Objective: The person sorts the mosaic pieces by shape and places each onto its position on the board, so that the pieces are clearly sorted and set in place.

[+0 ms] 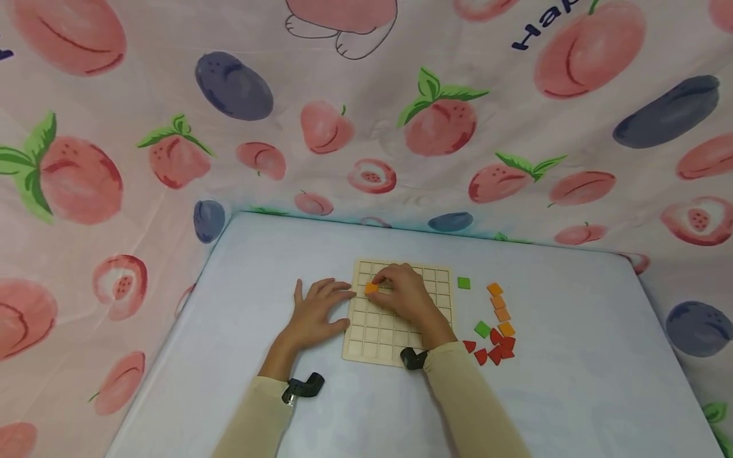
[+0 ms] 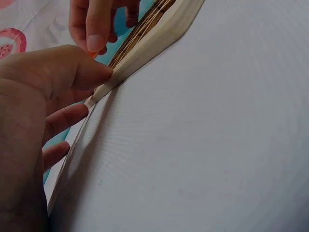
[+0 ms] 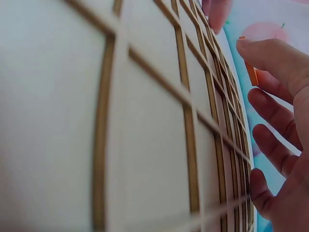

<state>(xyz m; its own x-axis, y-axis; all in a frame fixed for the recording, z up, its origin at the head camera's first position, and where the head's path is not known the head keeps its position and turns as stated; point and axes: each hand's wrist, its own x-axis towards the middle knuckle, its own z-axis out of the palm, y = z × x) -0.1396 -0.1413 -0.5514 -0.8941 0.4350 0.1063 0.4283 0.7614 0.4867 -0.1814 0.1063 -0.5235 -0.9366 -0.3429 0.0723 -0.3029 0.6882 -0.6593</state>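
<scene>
A pale wooden grid board [image 1: 372, 350] lies on the white table, its square cells divided by raised strips. My right hand [image 1: 405, 296] is over the board's upper left part, pinching a small orange square tile [image 1: 371, 288] between thumb and fingers. In the right wrist view the tile [image 3: 251, 73] stands edge-on between thumb and finger, above the grid strips. My left hand [image 1: 314, 318] lies at the board's left edge with fingers spread. In the left wrist view its thumb [image 2: 99, 72] is right at the wooden rim [image 2: 145, 53].
Right of the board lie several orange square tiles [image 1: 497, 302], a green tile [image 1: 464, 283], another green tile [image 1: 482, 329] and several red wedge-shaped pieces [image 1: 506, 348]. A fruit-print cloth [image 1: 372, 76] hangs behind the table [image 1: 572, 381]. Each wrist wears a black camera mount [image 1: 303, 385].
</scene>
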